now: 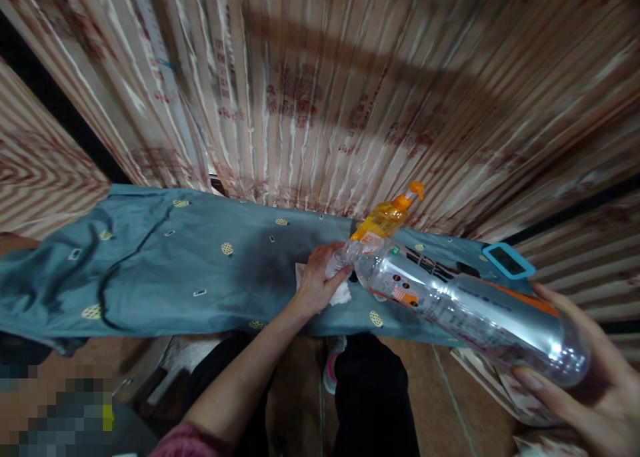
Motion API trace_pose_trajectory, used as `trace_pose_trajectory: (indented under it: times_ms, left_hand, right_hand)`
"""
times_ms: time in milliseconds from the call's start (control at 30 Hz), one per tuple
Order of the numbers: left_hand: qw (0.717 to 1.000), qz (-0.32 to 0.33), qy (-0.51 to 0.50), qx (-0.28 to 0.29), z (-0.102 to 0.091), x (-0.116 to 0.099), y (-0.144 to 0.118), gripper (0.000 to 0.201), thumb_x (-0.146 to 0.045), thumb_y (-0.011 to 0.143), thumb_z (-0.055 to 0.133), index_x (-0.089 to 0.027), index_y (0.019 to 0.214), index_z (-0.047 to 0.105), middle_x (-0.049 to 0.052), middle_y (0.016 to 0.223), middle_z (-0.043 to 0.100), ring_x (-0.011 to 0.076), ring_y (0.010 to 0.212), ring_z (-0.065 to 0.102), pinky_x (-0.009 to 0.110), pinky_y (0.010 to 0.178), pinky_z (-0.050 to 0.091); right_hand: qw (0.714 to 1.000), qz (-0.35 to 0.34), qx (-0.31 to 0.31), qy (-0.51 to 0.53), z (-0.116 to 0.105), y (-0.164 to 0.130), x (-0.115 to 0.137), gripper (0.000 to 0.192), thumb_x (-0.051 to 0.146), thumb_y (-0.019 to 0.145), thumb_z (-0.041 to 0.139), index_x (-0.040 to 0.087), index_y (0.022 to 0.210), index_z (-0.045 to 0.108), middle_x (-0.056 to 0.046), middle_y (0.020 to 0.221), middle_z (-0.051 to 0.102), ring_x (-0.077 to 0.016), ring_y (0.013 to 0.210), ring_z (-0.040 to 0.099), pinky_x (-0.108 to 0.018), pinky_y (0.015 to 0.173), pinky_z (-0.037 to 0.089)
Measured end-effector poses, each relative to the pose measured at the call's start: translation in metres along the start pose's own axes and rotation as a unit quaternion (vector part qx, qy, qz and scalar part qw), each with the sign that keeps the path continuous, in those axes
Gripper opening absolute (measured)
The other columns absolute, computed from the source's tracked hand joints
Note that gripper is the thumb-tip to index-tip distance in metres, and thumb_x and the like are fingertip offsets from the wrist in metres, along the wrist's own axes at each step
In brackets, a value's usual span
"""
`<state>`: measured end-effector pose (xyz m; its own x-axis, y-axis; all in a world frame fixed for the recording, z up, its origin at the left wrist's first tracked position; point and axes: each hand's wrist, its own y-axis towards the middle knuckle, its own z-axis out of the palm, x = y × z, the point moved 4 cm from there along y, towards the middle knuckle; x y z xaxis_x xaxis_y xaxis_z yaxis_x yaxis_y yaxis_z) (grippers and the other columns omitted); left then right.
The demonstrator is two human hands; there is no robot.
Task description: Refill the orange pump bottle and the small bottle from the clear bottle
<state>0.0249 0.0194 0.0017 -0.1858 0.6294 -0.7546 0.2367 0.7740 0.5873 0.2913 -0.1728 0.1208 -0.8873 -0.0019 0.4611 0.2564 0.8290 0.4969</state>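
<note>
My right hand (583,384) grips the base of a large clear plastic bottle (465,304), held on its side with the neck pointing left. My left hand (320,280) is closed around the bottle's neck end together with a white cloth (340,294), over a blue-grey patterned cloth (175,270) that covers a surface. A dark patch lies on that cloth just left of my left hand. An orange pump bottle (387,217) stands right behind the clear bottle's neck.
A striped pink and cream curtain (320,90) hangs behind the covered surface. A phone-like object with a light blue frame (507,260) lies at the right end. My dark-clad legs and a shoe (333,370) are below, on a brown floor.
</note>
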Motion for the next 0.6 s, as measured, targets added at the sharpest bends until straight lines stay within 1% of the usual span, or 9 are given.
trace_pose_trajectory:
  times_ms: [67, 167, 333, 433, 533, 600]
  left_hand:
    - [1.0, 0.0, -0.002, -0.001, 0.0, 0.0, 0.0, 0.036, -0.042, 0.093, 0.055, -0.018, 0.119, 0.059, 0.01, 0.11, 0.069, 0.0253, 0.104, 0.064, 0.041, 0.091, 0.052]
    - [1.0, -0.006, 0.003, 0.002, 0.0, 0.0, 0.0, 0.036, -0.041, 0.092, 0.056, -0.019, 0.12, 0.059, 0.01, 0.111, 0.069, 0.0257, 0.104, 0.064, 0.042, 0.091, 0.052]
    - [1.0, -0.01, 0.01, 0.009, 0.0, 0.0, 0.0, 0.035, -0.039, 0.092, 0.056, -0.018, 0.121, 0.058, 0.011, 0.112, 0.069, 0.0258, 0.104, 0.064, 0.042, 0.092, 0.052]
    - [1.0, -0.014, 0.01, 0.011, 0.0, -0.001, 0.0, 0.035, -0.04, 0.092, 0.056, -0.019, 0.12, 0.059, 0.011, 0.112, 0.069, 0.0258, 0.103, 0.064, 0.042, 0.091, 0.052]
    - [1.0, -0.008, 0.005, 0.01, -0.001, -0.002, 0.001, 0.036, -0.041, 0.093, 0.055, -0.017, 0.119, 0.059, 0.011, 0.111, 0.069, 0.0257, 0.104, 0.064, 0.042, 0.091, 0.052]
    - [1.0, -0.006, 0.003, 0.01, -0.001, -0.002, 0.0, 0.036, -0.041, 0.093, 0.054, -0.017, 0.119, 0.059, 0.011, 0.111, 0.069, 0.0256, 0.104, 0.064, 0.042, 0.092, 0.052]
  right_hand:
    - [1.0, -0.006, -0.003, 0.002, 0.0, 0.0, 0.001, 0.08, 0.049, 0.068, 0.074, 0.03, 0.142, 0.05, -0.008, 0.134, 0.06, -0.0358, 0.12, 0.059, -0.051, 0.101, 0.041]
    - [1.0, -0.01, 0.003, 0.003, 0.0, 0.0, 0.002, 0.081, 0.05, 0.068, 0.075, 0.03, 0.143, 0.049, -0.008, 0.136, 0.059, -0.0362, 0.12, 0.058, -0.052, 0.102, 0.04]
    - [0.999, -0.032, 0.0, 0.0, -0.001, 0.003, 0.007, 0.079, 0.048, 0.07, 0.073, 0.028, 0.143, 0.049, -0.009, 0.133, 0.06, -0.0339, 0.118, 0.06, -0.049, 0.098, 0.043]
    - [0.999, -0.048, 0.007, -0.018, -0.001, 0.004, 0.01, 0.079, 0.048, 0.072, 0.072, 0.028, 0.144, 0.047, -0.011, 0.134, 0.06, -0.0359, 0.117, 0.061, -0.053, 0.096, 0.043]
    - [0.999, -0.039, 0.012, -0.02, -0.001, 0.005, 0.01, 0.08, 0.049, 0.07, 0.073, 0.031, 0.144, 0.047, -0.012, 0.134, 0.059, -0.0393, 0.118, 0.059, -0.06, 0.096, 0.041]
    - [0.999, -0.031, 0.008, -0.009, -0.002, 0.006, 0.01, 0.081, 0.05, 0.069, 0.074, 0.032, 0.143, 0.047, -0.011, 0.133, 0.06, -0.0407, 0.115, 0.06, -0.063, 0.094, 0.041]
